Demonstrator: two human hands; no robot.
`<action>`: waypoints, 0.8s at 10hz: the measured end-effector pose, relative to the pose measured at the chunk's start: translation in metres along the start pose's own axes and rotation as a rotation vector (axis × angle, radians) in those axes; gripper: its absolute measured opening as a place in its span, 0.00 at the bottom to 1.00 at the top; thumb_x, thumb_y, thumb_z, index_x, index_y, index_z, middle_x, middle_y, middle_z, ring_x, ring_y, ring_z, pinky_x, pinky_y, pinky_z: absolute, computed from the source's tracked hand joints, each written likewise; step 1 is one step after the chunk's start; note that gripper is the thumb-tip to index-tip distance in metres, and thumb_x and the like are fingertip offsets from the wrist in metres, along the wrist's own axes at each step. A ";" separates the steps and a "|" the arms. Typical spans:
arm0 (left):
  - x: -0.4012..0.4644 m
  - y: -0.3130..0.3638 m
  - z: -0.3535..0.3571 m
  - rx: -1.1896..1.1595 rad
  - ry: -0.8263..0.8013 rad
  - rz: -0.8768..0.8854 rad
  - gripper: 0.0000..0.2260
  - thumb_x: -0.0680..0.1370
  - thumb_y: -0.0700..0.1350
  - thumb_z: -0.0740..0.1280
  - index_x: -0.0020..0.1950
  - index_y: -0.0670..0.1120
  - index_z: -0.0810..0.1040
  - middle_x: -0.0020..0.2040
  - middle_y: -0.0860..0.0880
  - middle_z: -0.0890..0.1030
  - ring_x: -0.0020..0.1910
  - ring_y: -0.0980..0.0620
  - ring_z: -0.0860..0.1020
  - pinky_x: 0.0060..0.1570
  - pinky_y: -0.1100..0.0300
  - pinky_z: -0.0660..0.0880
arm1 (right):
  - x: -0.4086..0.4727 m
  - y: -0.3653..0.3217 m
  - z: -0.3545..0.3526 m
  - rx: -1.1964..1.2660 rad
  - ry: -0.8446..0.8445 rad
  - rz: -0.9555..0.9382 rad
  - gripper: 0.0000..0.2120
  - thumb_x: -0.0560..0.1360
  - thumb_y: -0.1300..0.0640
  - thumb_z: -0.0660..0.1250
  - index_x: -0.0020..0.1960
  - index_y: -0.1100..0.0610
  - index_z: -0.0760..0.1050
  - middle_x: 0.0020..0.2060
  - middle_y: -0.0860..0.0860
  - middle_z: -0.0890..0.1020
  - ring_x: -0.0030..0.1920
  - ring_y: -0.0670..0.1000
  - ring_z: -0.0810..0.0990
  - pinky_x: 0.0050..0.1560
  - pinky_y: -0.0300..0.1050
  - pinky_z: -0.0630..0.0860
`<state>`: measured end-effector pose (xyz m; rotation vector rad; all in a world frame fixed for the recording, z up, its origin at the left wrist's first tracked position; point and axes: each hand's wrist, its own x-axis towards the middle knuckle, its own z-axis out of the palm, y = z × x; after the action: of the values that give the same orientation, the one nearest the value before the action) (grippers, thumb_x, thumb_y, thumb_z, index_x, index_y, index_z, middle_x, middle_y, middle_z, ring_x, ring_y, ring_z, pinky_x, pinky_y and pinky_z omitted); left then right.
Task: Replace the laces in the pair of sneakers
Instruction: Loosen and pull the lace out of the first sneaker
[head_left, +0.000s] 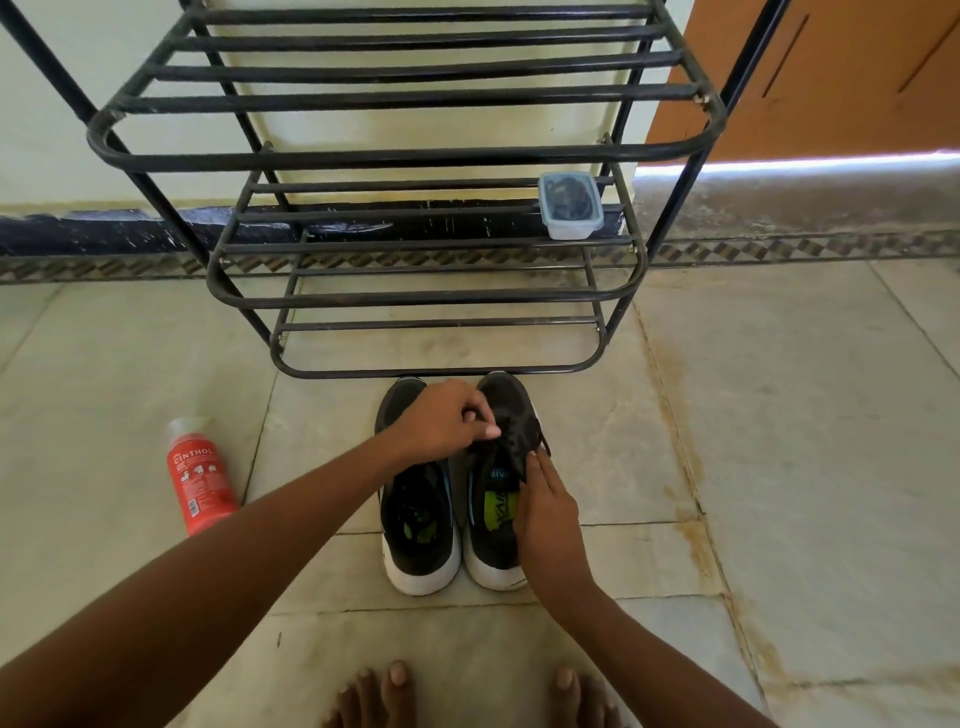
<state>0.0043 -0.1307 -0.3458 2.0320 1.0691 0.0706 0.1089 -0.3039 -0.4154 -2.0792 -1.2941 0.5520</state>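
Under both hands (493, 457), right sneaker's laces (514, 436)

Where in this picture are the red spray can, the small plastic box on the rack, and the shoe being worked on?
red spray can (200, 480): head view, on its label.
plastic box (569, 205): head view, on its lid.
right sneaker (493, 551): head view, on its heel opening.

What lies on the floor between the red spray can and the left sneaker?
In the head view, only bare floor tile separates the red spray can from the left sneaker; the person's left forearm crosses above that stretch.
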 end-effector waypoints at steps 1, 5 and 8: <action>-0.001 0.015 0.009 -0.184 0.113 -0.026 0.06 0.84 0.45 0.66 0.49 0.45 0.79 0.47 0.50 0.79 0.46 0.54 0.78 0.43 0.61 0.74 | 0.000 -0.001 -0.003 0.008 -0.011 -0.004 0.22 0.82 0.67 0.61 0.76 0.65 0.67 0.74 0.61 0.71 0.72 0.60 0.74 0.73 0.49 0.70; -0.004 0.012 -0.001 0.499 -0.187 0.321 0.04 0.82 0.47 0.67 0.52 0.47 0.77 0.58 0.46 0.69 0.52 0.55 0.71 0.59 0.50 0.74 | 0.001 0.003 0.000 0.014 -0.022 -0.018 0.18 0.79 0.69 0.64 0.69 0.64 0.73 0.64 0.59 0.77 0.60 0.57 0.80 0.62 0.46 0.79; -0.006 0.009 0.003 -0.021 0.093 0.198 0.07 0.85 0.40 0.60 0.49 0.51 0.70 0.53 0.47 0.78 0.54 0.47 0.79 0.65 0.46 0.76 | -0.004 -0.008 -0.013 0.193 -0.026 0.032 0.20 0.83 0.43 0.55 0.73 0.45 0.70 0.68 0.41 0.76 0.68 0.44 0.75 0.69 0.48 0.72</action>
<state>0.0082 -0.1396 -0.3399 2.1274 0.9162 0.2801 0.1099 -0.3087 -0.4006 -1.9420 -1.1742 0.6920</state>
